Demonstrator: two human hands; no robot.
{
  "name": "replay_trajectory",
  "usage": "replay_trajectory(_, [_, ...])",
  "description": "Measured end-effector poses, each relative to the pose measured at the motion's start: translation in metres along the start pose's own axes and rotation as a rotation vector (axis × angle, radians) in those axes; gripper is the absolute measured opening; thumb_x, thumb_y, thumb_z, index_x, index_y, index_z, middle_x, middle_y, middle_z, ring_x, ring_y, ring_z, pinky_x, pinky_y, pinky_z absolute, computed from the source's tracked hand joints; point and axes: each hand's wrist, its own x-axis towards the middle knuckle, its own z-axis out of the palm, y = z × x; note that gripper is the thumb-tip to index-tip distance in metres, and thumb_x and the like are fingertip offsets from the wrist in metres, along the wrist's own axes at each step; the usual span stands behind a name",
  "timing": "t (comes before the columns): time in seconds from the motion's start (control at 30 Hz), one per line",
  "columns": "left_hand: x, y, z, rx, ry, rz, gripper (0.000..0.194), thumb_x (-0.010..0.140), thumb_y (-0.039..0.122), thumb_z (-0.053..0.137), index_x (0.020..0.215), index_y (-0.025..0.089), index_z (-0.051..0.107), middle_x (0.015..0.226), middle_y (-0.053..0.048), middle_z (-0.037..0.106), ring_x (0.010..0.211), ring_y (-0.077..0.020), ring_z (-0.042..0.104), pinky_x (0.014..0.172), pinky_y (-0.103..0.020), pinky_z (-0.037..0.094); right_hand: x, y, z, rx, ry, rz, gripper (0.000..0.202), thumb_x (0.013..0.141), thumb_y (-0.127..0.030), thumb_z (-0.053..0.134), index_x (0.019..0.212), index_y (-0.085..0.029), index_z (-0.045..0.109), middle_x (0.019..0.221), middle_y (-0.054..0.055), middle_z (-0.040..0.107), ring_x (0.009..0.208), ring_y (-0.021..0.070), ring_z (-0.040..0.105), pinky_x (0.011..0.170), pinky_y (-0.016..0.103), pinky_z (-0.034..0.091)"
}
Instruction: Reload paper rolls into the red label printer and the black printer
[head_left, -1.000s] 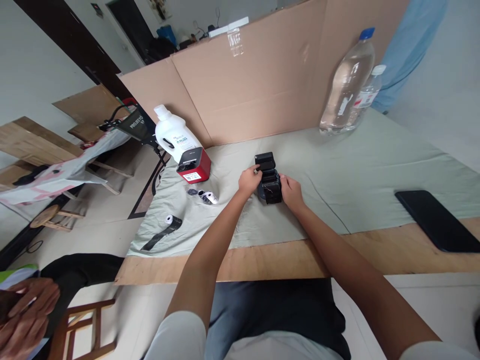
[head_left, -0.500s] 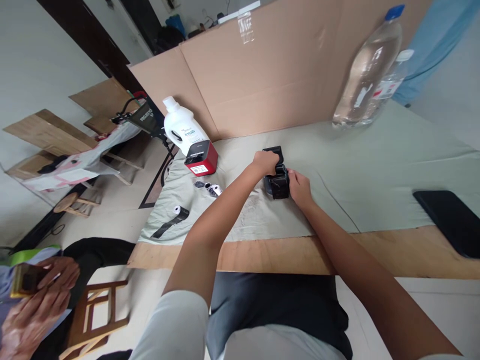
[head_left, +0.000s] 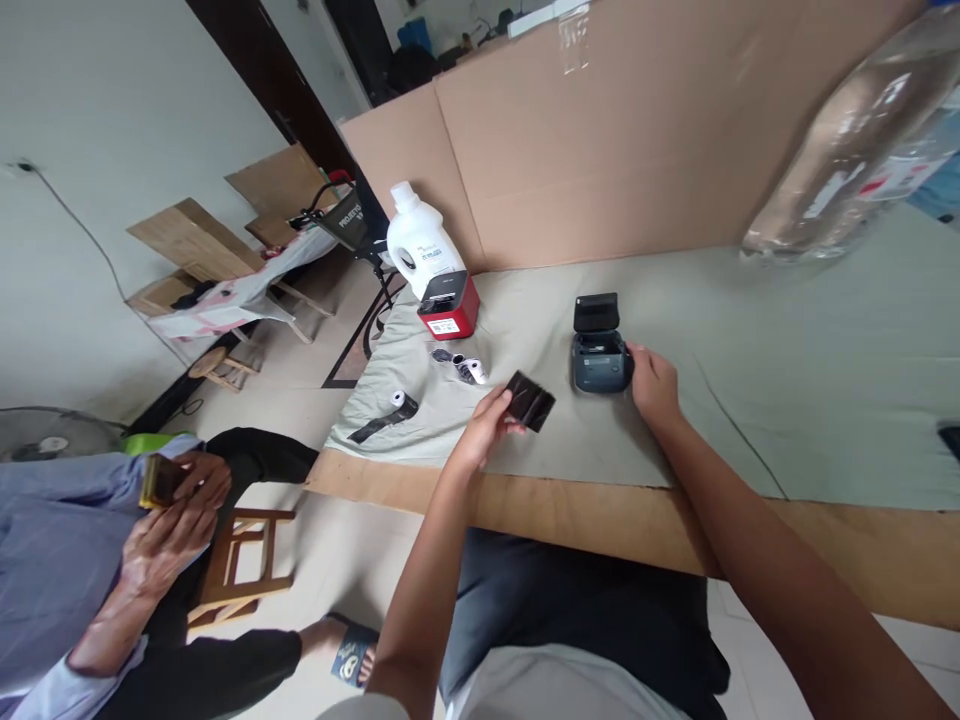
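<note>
My left hand has drawn back from the printer since half a second ago, bringing along the glossy dark strip that lay over the printer's front. The left fingers and thumb are closed on the strip's left edge, holding it just over the cloth, to the left of the printer and nearer to me. My right hand stays against the right side of the dark grey printer; I can't tell how tightly its fingers close there. My hands are apart, with the strip and printer between them. Both forearms reach forward from the table's wooden edge, the right one slanting inward. The printer sits on the cloth, its black lid flipped back and its compartment exposed. The strip looks flat and creased, with light streaks.
</note>
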Motion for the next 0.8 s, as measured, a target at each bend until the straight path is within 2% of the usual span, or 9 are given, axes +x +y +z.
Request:
replay_trajectory(0.1, [-0.03,-0.024,-0.036,-0.077,0.203,0.067,0.049,0.074,0.055,0.087,0.096,0.018,0.063,0.075,0.004,0.05,0.062,-0.0078,0.045,0.057,-0.022,0.043,0.001,0.002,-0.001,-0.027,-0.007,0.012,0.064,0.099,-0.059,0.042,0.113,-0.013,0.084,0.113,0.019,0.083,0.112,0.0352,0.075,0.105,0.052,0.053])
replay_trajectory(0.17, [-0.037,-0.029,-0.059,-0.058,0.361,0.107,0.048,0.069,0.052,0.09,0.089,0.019,0.062,0.074,0.005,0.048,0.062,-0.0074,0.043,0.057,-0.021,0.039,0.001,0.0,-0.003,-0.058,-0.018,0.032,0.062,0.1,-0.055,0.041,0.118,-0.013,0.083,0.113,0.018,0.083,0.108,0.0344,0.076,0.103,0.052,0.055])
replay_trajectory(0.3, [-0.031,-0.023,-0.098,0.158,0.728,0.196,0.039,0.073,0.052,0.083,0.081,0.018,0.066,0.074,0.003,0.051,0.071,-0.0126,0.048,0.066,-0.025,0.042,0.0,-0.005,-0.005,-0.096,-0.041,0.082,0.06,0.1,-0.048,0.041,0.128,-0.013,0.081,0.125,0.017,0.081,0.111,0.0308,0.076,0.1,0.044,0.057])
replay_trajectory(0.4, [-0.022,-0.014,-0.11,0.454,0.963,0.239,0.031,0.077,0.045,0.08,0.073,0.019,0.065,0.075,0.001,0.052,0.076,-0.0156,0.051,0.072,-0.027,0.043,0.0,-0.005,-0.006,-0.102,-0.042,0.069,0.062,0.1,-0.047,0.041,0.13,-0.01,0.081,0.128,0.019,0.08,0.113,0.03,0.076,0.099,0.042,0.057])
replay_trajectory(0.47, [-0.017,-0.009,-0.111,0.579,1.014,0.239,0.026,0.082,0.043,0.077,0.078,0.02,0.067,0.075,0.001,0.056,0.076,-0.0168,0.055,0.073,-0.027,0.044,0.001,-0.004,-0.005,-0.094,-0.041,0.051,0.062,0.099,-0.047,0.04,0.129,-0.01,0.081,0.129,0.02,0.08,0.116,0.0305,0.075,0.096,0.042,0.058])
replay_trajectory(0.6, [-0.004,-0.007,-0.103,0.697,1.016,0.192,0.023,0.093,0.042,0.07,0.101,0.021,0.072,0.081,-0.002,0.071,0.078,-0.0199,0.067,0.077,-0.028,0.049,0.002,-0.003,-0.005,-0.073,-0.045,0.049,0.063,0.098,-0.048,0.041,0.128,-0.01,0.081,0.129,0.021,0.079,0.118,0.0319,0.075,0.092,0.043,0.059])
replay_trajectory(0.7, [0.009,-0.01,-0.094,0.799,1.012,0.033,0.023,0.095,0.036,0.07,0.111,0.02,0.071,0.102,-0.009,0.081,0.096,-0.0258,0.077,0.086,-0.031,0.053,0.003,-0.003,-0.005,-0.087,-0.045,0.049,0.063,0.098,-0.047,0.042,0.128,-0.008,0.081,0.126,0.022,0.08,0.112,0.0309,0.075,0.091,0.042,0.057])
replay_trajectory(0.8, [0.02,-0.014,-0.087,0.914,0.951,-0.147,0.031,0.096,0.039,0.072,0.12,0.021,0.069,0.115,-0.015,0.082,0.112,-0.0325,0.077,0.092,-0.037,0.056,0.005,-0.001,-0.006,-0.102,-0.035,0.04,0.06,0.096,-0.044,0.044,0.127,-0.008,0.082,0.12,0.022,0.082,0.103,0.0285,0.075,0.084,0.039,0.055])
